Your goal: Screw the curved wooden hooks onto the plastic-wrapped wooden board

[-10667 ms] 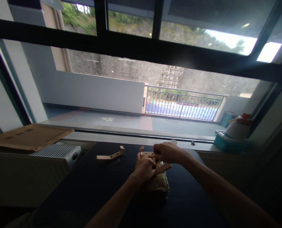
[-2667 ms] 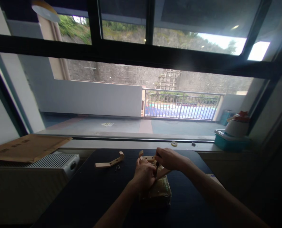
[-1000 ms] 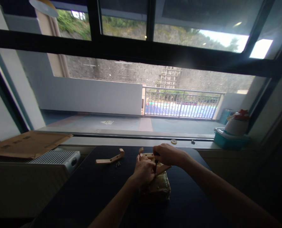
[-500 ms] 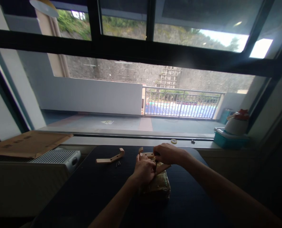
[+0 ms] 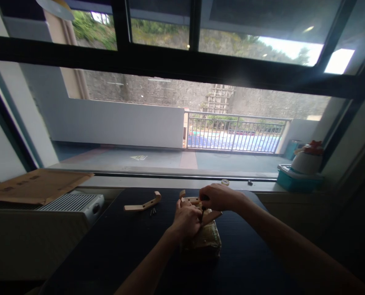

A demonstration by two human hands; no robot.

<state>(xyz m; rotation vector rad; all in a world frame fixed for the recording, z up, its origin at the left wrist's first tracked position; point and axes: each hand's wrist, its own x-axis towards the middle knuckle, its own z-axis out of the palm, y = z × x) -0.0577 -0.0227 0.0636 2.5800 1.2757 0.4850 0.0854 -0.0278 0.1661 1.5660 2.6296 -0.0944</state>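
Note:
My right hand (image 5: 221, 197) is closed from above around a small dark screwdriver (image 5: 202, 214), its handle mostly hidden by the fingers. The shaft points down at a wooden piece (image 5: 212, 217) lying across a tape-wrapped box (image 5: 207, 239). My left hand (image 5: 187, 217) presses and grips this wooden piece on the box, close beside the shaft; the tip is hidden. Behind the hands, part of a wooden strip with a curved end (image 5: 182, 194) shows. To the left lie a hooked wooden piece with holes (image 5: 145, 203) and several screws (image 5: 153, 212).
The dark table (image 5: 114, 241) stands against a window sill (image 5: 170, 183). On the sill are a roll of tape (image 5: 225, 182), a small dark object (image 5: 250, 182) and a teal box (image 5: 297, 179). A brown envelope (image 5: 41, 184) lies over a radiator (image 5: 73, 207) at left.
Both hands keep nearly the same place and grip. My right hand has shifted very slightly, and the view has moved a little.

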